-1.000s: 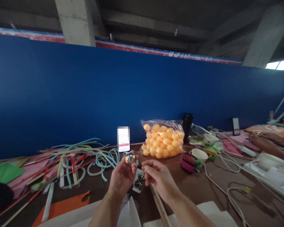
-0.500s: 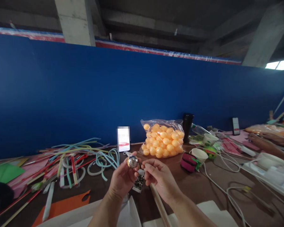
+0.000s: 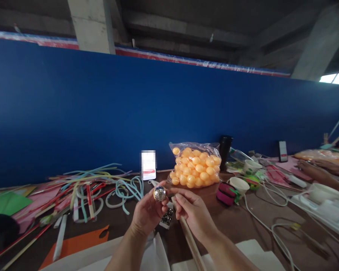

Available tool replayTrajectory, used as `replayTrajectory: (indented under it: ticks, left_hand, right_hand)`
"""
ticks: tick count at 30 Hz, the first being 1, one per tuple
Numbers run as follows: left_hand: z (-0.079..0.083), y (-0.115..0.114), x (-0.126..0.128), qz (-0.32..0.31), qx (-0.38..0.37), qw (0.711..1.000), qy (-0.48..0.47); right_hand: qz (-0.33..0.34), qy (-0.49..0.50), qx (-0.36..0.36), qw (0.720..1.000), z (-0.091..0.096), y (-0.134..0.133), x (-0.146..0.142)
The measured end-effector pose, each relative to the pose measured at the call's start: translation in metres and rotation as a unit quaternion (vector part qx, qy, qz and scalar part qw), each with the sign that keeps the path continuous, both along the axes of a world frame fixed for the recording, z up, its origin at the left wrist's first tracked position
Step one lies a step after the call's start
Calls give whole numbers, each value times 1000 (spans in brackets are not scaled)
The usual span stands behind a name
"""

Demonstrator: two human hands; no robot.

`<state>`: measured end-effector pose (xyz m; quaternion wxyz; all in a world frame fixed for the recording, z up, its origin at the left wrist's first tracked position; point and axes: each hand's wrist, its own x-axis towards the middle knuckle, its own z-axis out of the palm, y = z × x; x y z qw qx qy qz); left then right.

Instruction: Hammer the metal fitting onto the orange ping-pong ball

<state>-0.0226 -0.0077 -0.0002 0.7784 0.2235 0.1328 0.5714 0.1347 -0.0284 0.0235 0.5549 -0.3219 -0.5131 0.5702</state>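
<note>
white sheets [image 3: 101, 254] lie nearest me, overlapping an orange sheet [image 3: 76, 242] on my left, and a wooden strip [image 3: 192, 242] runs from the near edge up under my right hand [image 3: 194, 213]. just past them a small box [image 3: 167, 217] of dark, shiny pieces sits between my hands, my left hand [image 3: 147, 211] hiding part of it.

the silver ball [image 3: 159, 193] is up at the fingertips of my left hand, gripped between thumb and fingers, shiny side facing me. my right thumb and forefinger are pinched together just beside it, apart from it; i cannot tell whether a small piece sits between them.

the brown tabletop [image 3: 231, 233] is crowded: tangled tubes and sticks to the left, a magenta pouch [image 3: 225, 194], cups and white cables to the right. farther back stand a lit phone [image 3: 148, 165] and a clear bag of orange balls [image 3: 196, 167], with another person's hands [image 3: 307, 169] far right. behind rises a blue partition [image 3: 158, 105], then concrete pillars and a dark ceiling.
</note>
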Motion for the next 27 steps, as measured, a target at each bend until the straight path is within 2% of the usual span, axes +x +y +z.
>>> replayTrajectory:
  ticks: [5, 7, 10, 14, 18, 27]
  left_hand:
    - [1, 0, 1, -17, 6, 1000, 4]
    - [0, 0, 1, -17, 7, 1000, 5]
    - [-2, 1, 1, -18, 12, 1000, 4]
    - [-3, 1, 1, -22, 18, 1000, 8]
    - [-3, 0, 2, -16, 21, 1000, 16]
    - [-6, 2, 1, -17, 56, 998, 18]
  right_hand:
    - [-50, -98, 79, 991, 5, -9, 0]
    - [-74, -174, 159, 969, 7, -13, 0]
    - [-107, -278, 272, 915, 9, -16, 1]
    - [-121, -315, 289, 896, 10, -15, 3]
    - [-119, -304, 286, 901, 10, -14, 2]
    - [-65, -194, 154, 967, -1, -11, -4]
